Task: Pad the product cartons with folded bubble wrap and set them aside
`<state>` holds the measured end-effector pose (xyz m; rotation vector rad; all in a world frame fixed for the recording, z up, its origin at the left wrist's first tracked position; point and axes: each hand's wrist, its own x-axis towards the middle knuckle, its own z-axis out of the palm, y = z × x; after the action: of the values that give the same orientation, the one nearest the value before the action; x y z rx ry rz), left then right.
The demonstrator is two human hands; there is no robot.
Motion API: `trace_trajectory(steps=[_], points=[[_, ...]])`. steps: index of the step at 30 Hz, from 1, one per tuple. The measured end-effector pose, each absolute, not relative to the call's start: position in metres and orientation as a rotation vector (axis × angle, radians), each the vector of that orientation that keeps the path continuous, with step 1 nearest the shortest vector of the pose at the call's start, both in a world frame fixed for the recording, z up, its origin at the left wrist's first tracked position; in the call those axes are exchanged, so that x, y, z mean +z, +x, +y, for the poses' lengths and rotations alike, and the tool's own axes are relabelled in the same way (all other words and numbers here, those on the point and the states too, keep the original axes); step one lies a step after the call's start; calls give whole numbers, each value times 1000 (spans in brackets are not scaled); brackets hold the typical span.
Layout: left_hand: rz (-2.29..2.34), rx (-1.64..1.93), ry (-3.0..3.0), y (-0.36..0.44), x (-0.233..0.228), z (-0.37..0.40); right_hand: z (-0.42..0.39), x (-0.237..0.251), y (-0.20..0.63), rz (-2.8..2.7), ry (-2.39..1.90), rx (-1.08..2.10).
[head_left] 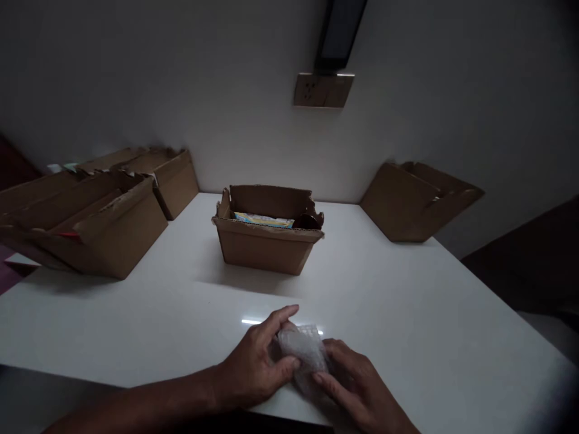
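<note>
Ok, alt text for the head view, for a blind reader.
A left hand and right hand hold bubble wrap over a white table. Beyond stands a cardboard box, with boxes to its left and another box to its right.

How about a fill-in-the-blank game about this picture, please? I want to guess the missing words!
1. Counting the left hand and the right hand, there are ____ hands holding the crinkly plastic wrap.
2. The tabletop is the colour ____.
3. The middle box is made of brown ____.
4. The top of that box is not closed but ____.

Missing words: two; white; cardboard; open.
</note>
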<state>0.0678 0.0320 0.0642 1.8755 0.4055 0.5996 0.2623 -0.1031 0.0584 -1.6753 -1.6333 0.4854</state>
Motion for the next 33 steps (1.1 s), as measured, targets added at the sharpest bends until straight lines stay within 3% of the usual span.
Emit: trace_trajectory(steps=[3, 6, 9, 13, 16, 21, 24, 29, 33], points=[[274, 1134, 2318, 61, 94, 66, -90, 93, 277, -1738, -1604, 261], [423, 1605, 2629, 56, 129, 114, -72, 149, 293, -1761, -1569, -83], [658, 1713, 2738, 55, 145, 152, -37, 205, 302, -1754, -1576, -452], [544, 1654, 2789, 55, 131, 167, 43, 247, 302, -1930, -1581, -811], [437, 1655, 2793, 53, 116, 164, 106, 251, 298, -2284, -1684, -740], [419, 1662, 2719, 54, 118, 170, 169, 220, 284, -2675, -1980, 1], [417, 1655, 2682, 60, 123, 176, 184, 205, 277, -2700, -2027, 258], [556, 1766, 2494, 61, 123, 178, 166, 223, 303, -2549, -1936, 93], [802, 1636, 2242, 47, 106, 185, 91, 224, 353, -1884, -1797, -227]])
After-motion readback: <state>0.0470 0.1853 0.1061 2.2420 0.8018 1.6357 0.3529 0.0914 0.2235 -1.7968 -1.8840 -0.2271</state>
